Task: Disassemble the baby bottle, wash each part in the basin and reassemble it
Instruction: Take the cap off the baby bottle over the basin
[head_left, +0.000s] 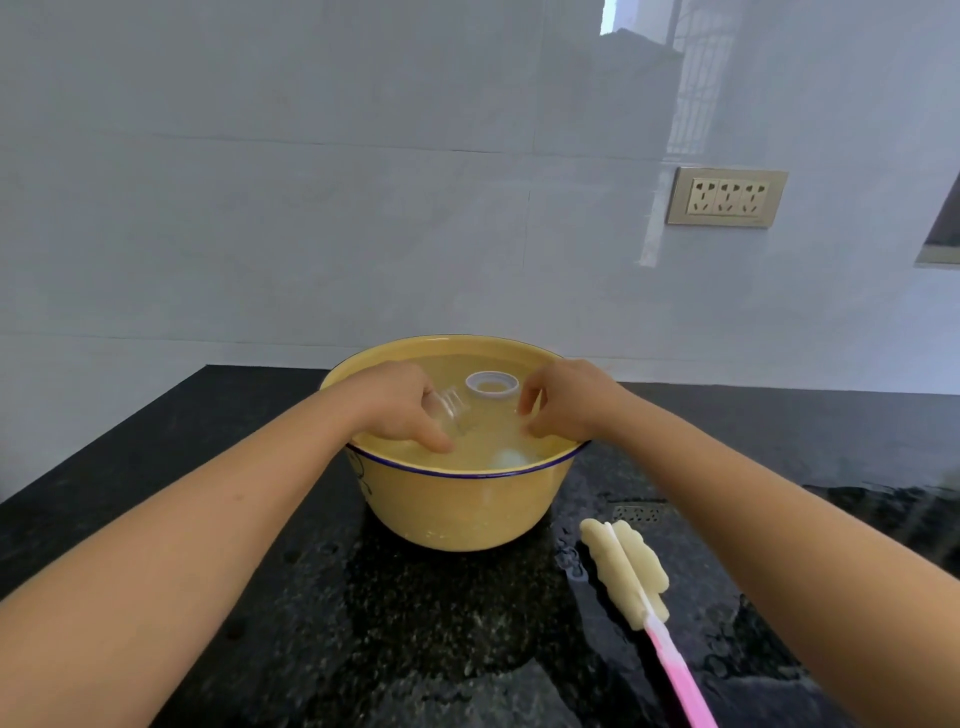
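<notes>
A yellow basin (457, 506) with a blue rim line holds water on the black counter. My left hand (400, 402) grips the clear bottle body (451, 411), tilted with its threaded neck pointing right, partly in the water. My right hand (563, 397) hovers over the water's right side with fingers curled; whether a small clear part is pinched between them is unclear. A white screw ring (492, 385) floats at the back of the basin. A pale rounded part (511, 457) lies under the water near the front rim.
A sponge bottle brush (631, 569) with a pink handle lies on the wet counter right of the basin. A small metal drain grate (636, 514) sits behind it. A wall socket panel (726, 197) is on the tiled wall at the right.
</notes>
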